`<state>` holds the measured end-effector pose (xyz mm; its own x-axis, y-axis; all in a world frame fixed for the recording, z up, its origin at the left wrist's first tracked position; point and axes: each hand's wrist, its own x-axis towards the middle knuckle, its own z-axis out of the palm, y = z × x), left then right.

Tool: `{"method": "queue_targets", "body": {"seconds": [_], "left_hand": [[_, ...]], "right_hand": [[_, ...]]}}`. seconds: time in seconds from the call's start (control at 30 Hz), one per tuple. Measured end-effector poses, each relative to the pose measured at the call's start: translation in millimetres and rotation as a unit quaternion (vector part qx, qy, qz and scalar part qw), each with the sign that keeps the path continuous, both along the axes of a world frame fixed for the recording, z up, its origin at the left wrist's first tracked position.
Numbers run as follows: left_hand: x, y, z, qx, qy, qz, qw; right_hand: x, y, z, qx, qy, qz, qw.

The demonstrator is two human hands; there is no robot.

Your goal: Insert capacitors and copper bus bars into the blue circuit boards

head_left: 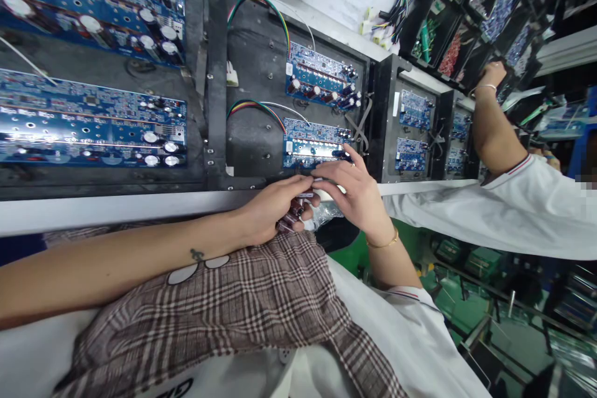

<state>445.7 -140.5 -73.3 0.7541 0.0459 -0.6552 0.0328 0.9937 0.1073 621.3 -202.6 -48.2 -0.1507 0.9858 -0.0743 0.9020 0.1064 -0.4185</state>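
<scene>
Cupping a bunch of dark capacitors at the conveyor's front rail, the left hand keeps them handy; the right hand pinches 1 beside the nearest blue board, just above that rail.

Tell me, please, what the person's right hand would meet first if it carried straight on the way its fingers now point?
Probably the left hand: the right hand has its fingers pointing leftward along the tray's front edge, nearly touching the left hand's fingertips over a bunch of small dark capacitors. Depth is unclear; the blue circuit board lies just beyond.
</scene>
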Motion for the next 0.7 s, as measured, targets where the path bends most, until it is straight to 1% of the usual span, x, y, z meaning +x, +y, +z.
{"method": "queue_targets", "body": {"seconds": [0.07, 0.13, 0.23, 0.33, 0.47, 0.6, 0.63, 0.7], "left_hand": [[-3, 0, -0.1, -0.007, 0.015, -0.016, 1.0], [-8, 0, -0.6, -0.008, 0.03, -0.034, 0.999], [-14, -1, -2.3, -0.011, 0.018, -0.045, 0.999], [-18, -2, -5.3, -0.029, -0.008, -0.043, 0.999], [-19, -3, -8.4, -0.05, 0.006, -0.04, 0.998], [-20, -1, -6.9, -0.101, 0.009, -0.03, 0.994], [-21, 0, -6.3, -0.112, 0.005, -0.026, 0.993], [-21, 1, -5.9, -0.125, -0.01, -0.025, 0.992]], "right_hand": [[-3, 5, -7.0, 0.015, -0.03, -0.011, 0.999], [-2, 10, -17.7, 0.028, -0.056, -0.02, 0.998], [-1, 13, -27.8, 0.026, -0.067, -0.002, 0.997], [-1, 13, -26.9, 0.025, -0.076, 0.015, 0.997], [-2, 11, -26.8, 0.025, -0.102, 0.047, 0.993], [1, 9, -31.0, 0.021, -0.111, 0.096, 0.989], [0, 8, -29.2, 0.024, -0.099, 0.097, 0.99], [-4, 7, -20.2, 0.032, -0.05, 0.071, 0.996]]}}
